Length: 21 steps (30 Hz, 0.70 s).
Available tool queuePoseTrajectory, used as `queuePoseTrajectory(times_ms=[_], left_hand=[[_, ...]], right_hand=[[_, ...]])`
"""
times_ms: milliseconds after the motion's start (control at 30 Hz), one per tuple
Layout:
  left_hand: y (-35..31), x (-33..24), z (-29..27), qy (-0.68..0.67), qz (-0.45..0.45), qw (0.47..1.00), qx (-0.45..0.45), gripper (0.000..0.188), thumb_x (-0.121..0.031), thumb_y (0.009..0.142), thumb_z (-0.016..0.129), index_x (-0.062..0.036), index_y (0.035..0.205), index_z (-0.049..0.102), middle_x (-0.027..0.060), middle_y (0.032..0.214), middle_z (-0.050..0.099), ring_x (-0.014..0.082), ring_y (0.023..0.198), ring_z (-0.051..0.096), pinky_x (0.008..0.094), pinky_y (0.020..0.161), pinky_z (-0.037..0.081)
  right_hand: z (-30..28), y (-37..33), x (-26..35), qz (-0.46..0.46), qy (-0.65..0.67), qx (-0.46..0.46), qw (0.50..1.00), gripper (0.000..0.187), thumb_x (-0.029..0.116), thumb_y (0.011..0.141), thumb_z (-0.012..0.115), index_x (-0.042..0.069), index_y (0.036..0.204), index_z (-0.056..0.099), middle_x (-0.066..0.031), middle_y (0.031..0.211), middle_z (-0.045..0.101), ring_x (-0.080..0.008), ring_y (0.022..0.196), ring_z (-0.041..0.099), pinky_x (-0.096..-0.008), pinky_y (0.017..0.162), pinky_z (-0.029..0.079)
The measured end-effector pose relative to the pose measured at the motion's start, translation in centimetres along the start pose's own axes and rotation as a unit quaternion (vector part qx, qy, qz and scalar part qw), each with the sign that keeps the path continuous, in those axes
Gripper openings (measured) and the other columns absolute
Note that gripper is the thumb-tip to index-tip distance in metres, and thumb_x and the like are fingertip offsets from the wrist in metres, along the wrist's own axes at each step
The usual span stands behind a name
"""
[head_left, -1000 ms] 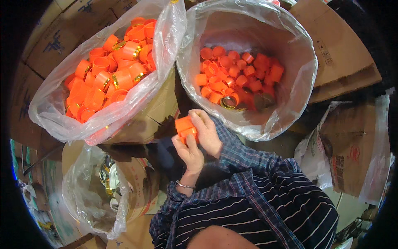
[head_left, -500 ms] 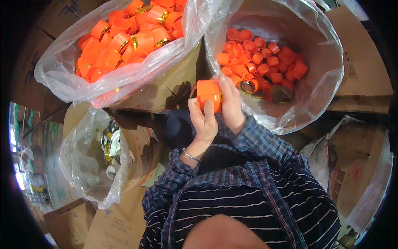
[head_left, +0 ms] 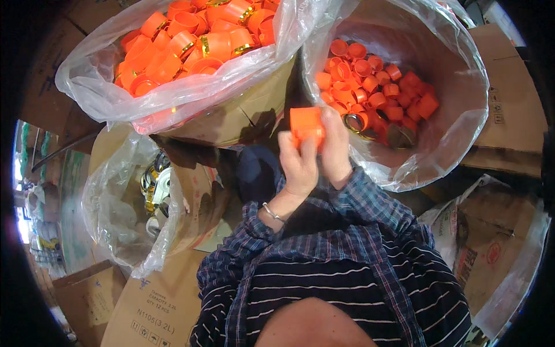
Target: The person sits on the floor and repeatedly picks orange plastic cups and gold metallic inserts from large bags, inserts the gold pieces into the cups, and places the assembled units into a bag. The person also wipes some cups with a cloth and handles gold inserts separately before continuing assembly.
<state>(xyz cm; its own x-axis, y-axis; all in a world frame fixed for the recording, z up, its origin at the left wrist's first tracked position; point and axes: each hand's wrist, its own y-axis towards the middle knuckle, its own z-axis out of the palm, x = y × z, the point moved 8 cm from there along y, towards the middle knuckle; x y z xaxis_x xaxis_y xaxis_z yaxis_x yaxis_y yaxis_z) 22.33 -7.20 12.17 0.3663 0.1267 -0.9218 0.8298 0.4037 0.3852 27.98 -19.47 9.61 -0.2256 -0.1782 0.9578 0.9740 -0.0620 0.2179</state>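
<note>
In front of my body I hold an orange plastic cap (head_left: 306, 122), its flat end facing up and away. My left hand (head_left: 299, 168) grips it from the near left, thumb pressed on its lower side. Around its right side my right hand (head_left: 335, 141) is closed, fingers along the wall. The palms hide part of the cap. Beyond it, at the upper left, a clear plastic liner bag (head_left: 110, 95) is heaped with orange caps (head_left: 165, 61), several with gold bands. At the upper right, a lined carton (head_left: 457, 127) holds loose smaller orange caps (head_left: 370, 84).
At the left stands a smaller lined box (head_left: 98, 214) with white, black and gold parts (head_left: 156, 185) inside. A flat cardboard sheet (head_left: 147, 303) lies at the lower left. Another carton (head_left: 491, 243) stands at the right. A dark shoe (head_left: 257, 173) shows left of my hands.
Both hands, still around the orange cap, sit a little farther right in view. The cap is turned slightly. The bins have also shifted right and down as the view moved.
</note>
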Motion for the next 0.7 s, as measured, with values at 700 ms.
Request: queuePoseTrajectory(times_ms=[700], left_hand=[[-2.4,7.5,0.3,-0.369,-0.417,0.829,0.059,0.044,-0.043,0.107,0.042,-0.0068,0.129,0.054,0.0052,0.121,0.060,0.0154,0.112,0.058,0.0336,0.100,0.048]], right_hand=[[0.9,-2.9,5.5,-0.353,-0.272,0.150,0.882,0.057,0.029,0.076,0.079,0.000,0.122,0.060,-0.0190,0.121,0.059,-0.0370,0.107,0.059,-0.0441,0.093,0.049]])
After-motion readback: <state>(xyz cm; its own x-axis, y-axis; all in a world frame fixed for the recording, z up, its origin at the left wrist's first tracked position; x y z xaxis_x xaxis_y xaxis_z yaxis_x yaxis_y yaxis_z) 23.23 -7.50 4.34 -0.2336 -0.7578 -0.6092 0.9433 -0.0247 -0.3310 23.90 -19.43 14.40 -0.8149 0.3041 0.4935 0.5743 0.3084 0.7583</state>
